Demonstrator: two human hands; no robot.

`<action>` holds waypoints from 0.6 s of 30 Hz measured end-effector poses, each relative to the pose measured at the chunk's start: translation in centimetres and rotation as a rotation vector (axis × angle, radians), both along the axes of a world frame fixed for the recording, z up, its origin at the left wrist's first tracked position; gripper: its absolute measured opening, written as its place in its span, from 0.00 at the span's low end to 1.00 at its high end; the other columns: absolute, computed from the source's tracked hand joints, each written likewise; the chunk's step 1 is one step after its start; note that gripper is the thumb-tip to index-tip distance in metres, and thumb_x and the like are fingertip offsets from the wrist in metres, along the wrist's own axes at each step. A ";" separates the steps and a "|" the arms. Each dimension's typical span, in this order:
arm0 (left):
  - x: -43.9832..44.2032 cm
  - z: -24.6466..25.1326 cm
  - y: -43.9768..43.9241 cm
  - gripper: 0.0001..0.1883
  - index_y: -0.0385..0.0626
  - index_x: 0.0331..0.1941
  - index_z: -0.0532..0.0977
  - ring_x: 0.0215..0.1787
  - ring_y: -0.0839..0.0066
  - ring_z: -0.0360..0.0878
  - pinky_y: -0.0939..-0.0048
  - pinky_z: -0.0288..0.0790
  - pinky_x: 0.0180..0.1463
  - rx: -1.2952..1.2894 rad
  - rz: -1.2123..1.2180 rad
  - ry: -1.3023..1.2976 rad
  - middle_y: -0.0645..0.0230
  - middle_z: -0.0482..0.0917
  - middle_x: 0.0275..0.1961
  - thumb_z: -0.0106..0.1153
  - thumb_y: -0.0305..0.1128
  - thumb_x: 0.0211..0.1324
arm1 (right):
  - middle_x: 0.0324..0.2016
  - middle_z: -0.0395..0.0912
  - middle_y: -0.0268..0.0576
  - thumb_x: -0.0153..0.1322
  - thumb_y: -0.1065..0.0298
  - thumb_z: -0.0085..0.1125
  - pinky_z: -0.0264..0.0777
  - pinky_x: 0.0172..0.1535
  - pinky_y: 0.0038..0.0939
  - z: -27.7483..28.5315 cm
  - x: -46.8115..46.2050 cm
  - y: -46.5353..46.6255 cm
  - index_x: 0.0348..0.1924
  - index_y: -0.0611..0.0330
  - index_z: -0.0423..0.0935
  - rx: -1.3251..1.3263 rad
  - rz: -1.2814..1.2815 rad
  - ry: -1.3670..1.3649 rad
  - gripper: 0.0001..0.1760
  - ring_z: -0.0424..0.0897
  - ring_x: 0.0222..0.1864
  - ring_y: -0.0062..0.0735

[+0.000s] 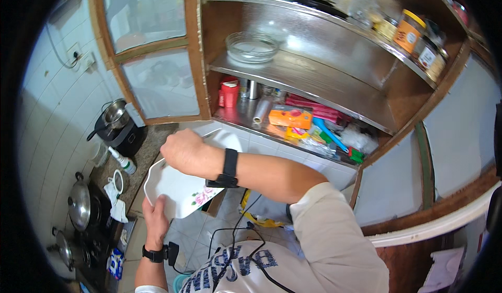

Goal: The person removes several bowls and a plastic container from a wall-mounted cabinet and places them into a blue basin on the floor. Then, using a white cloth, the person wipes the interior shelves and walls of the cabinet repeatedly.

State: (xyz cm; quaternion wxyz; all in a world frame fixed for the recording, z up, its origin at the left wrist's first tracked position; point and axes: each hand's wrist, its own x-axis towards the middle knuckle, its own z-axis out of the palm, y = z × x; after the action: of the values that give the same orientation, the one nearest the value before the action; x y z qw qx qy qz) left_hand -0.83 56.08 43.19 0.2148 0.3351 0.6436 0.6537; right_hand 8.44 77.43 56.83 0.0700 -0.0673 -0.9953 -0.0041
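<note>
A white dish (182, 189) with a scalloped rim and pink flowers is held up, tilted, in front of me. My left hand (156, 214) grips its near left edge, thumb on the upper face. Reaching across from the right, my right hand (186, 150) is a curled fist at the dish's upper edge. Its fingers face away, so whether it grips the rim or something else is hidden. My right forearm and a black wrist strap (229, 169) cover part of the dish.
Ahead is an open cupboard with a metal shelf (313, 77) bearing stacked glass bowls (252, 48). Below lie a red cup (230, 93), an orange box (290, 116) and bags. An open cupboard door (157, 81) stands left, above a counter with a black appliance (125, 138). Lidded pans (79, 204) sit on the stove.
</note>
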 end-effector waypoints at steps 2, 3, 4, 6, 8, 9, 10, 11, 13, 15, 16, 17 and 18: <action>-2.0 -3.7 -3.7 0.19 0.32 0.60 0.75 0.48 0.71 0.83 0.68 0.76 0.52 -0.062 0.129 -0.227 0.62 0.84 0.52 0.55 0.28 0.68 | 0.37 0.90 0.49 0.64 0.54 0.74 0.84 0.45 0.44 -2.7 -1.9 1.7 0.44 0.57 0.90 -0.236 0.168 0.266 0.20 0.90 0.41 0.49; -2.5 -5.5 -5.8 0.21 0.31 0.61 0.74 0.49 0.68 0.84 0.65 0.77 0.53 -0.034 0.216 -0.331 0.61 0.83 0.53 0.55 0.28 0.66 | 0.39 0.91 0.48 0.64 0.48 0.77 0.84 0.47 0.43 -3.7 -3.0 2.8 0.48 0.55 0.90 -0.348 0.196 0.330 0.25 0.90 0.42 0.49; -2.9 -7.2 -7.9 0.23 0.29 0.61 0.73 0.51 0.66 0.85 0.63 0.78 0.54 0.030 0.297 -0.456 0.59 0.83 0.53 0.55 0.27 0.65 | 0.37 0.90 0.48 0.59 0.50 0.81 0.84 0.48 0.44 -4.1 -3.6 5.2 0.50 0.58 0.87 -0.731 0.095 0.398 0.31 0.90 0.42 0.47; -2.9 -10.0 -13.2 0.27 0.27 0.65 0.69 0.55 0.61 0.85 0.59 0.79 0.58 0.103 0.413 -0.543 0.55 0.82 0.57 0.54 0.26 0.63 | 0.30 0.86 0.42 0.67 0.65 0.74 0.83 0.38 0.36 -3.4 -1.7 13.6 0.39 0.57 0.84 -1.350 -0.220 0.661 0.11 0.87 0.38 0.35; -2.6 -11.9 -19.3 0.30 0.29 0.68 0.67 0.58 0.58 0.84 0.55 0.80 0.59 0.076 0.577 -0.653 0.53 0.81 0.59 0.55 0.28 0.63 | 0.35 0.84 0.51 0.79 0.69 0.57 0.83 0.28 0.37 -1.8 1.4 22.6 0.52 0.61 0.74 -1.281 -0.309 1.297 0.10 0.86 0.30 0.40; -2.0 -13.0 -22.3 0.30 0.30 0.69 0.67 0.58 0.57 0.84 0.53 0.80 0.58 0.085 0.646 -0.644 0.53 0.81 0.59 0.55 0.30 0.63 | 0.38 0.82 0.52 0.77 0.60 0.63 0.83 0.29 0.38 -0.1 3.2 27.5 0.54 0.62 0.73 -1.104 -0.717 1.345 0.19 0.84 0.29 0.40; -1.3 -13.8 -25.4 0.31 0.31 0.69 0.67 0.58 0.56 0.84 0.51 0.81 0.57 0.127 0.707 -0.655 0.52 0.81 0.59 0.55 0.31 0.63 | 0.41 0.82 0.54 0.75 0.51 0.64 0.85 0.32 0.39 0.3 4.3 31.0 0.57 0.63 0.71 -1.018 -0.971 1.305 0.28 0.84 0.30 0.42; -0.6 -14.8 -28.0 0.30 0.32 0.68 0.68 0.55 0.58 0.84 0.52 0.82 0.55 0.096 0.807 -0.637 0.55 0.81 0.57 0.56 0.33 0.63 | 0.44 0.81 0.57 0.74 0.42 0.64 0.87 0.34 0.40 0.9 5.4 34.3 0.61 0.64 0.70 -1.088 -1.095 1.199 0.36 0.84 0.31 0.45; 0.5 -16.4 -32.3 0.29 0.33 0.67 0.69 0.53 0.60 0.85 0.53 0.82 0.53 0.102 0.925 -0.606 0.57 0.82 0.56 0.56 0.36 0.64 | 0.51 0.80 0.59 0.75 0.39 0.62 0.86 0.34 0.45 0.9 6.8 39.0 0.64 0.62 0.72 -1.402 -1.039 0.985 0.37 0.85 0.34 0.52; 1.5 -17.7 -35.4 0.29 0.34 0.68 0.69 0.54 0.59 0.84 0.52 0.83 0.54 0.079 0.994 -0.544 0.56 0.81 0.57 0.54 0.35 0.65 | 0.54 0.80 0.57 0.76 0.40 0.60 0.84 0.31 0.50 0.3 6.4 42.3 0.64 0.57 0.75 -1.564 -0.950 0.830 0.34 0.86 0.37 0.55; 2.1 -18.3 -36.2 0.29 0.34 0.68 0.69 0.54 0.59 0.84 0.52 0.83 0.53 0.103 1.040 -0.559 0.56 0.81 0.57 0.54 0.35 0.65 | 0.51 0.81 0.59 0.76 0.43 0.60 0.83 0.31 0.53 -0.4 6.0 43.6 0.62 0.61 0.73 -1.474 -0.911 0.819 0.33 0.86 0.36 0.56; 2.8 -18.8 -36.9 0.29 0.34 0.68 0.69 0.54 0.59 0.84 0.52 0.83 0.53 0.123 1.086 -0.574 0.57 0.81 0.57 0.53 0.35 0.65 | 0.50 0.81 0.61 0.77 0.47 0.59 0.83 0.31 0.57 -0.8 5.4 45.0 0.63 0.62 0.73 -1.448 -1.006 0.803 0.30 0.86 0.36 0.59; 3.5 -19.0 -37.4 0.29 0.34 0.68 0.69 0.54 0.58 0.84 0.52 0.83 0.53 0.139 1.130 -0.588 0.57 0.80 0.57 0.53 0.35 0.65 | 0.49 0.82 0.64 0.78 0.52 0.58 0.82 0.31 0.61 -1.0 5.1 46.4 0.63 0.63 0.73 -1.401 -1.125 0.792 0.28 0.86 0.37 0.61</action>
State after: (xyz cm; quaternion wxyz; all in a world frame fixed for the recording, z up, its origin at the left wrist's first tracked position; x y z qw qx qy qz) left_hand 2.68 18.69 24.14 -0.0178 -0.2361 0.5912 0.7710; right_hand 13.49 123.79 55.79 0.3308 -0.5542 -0.5000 0.5774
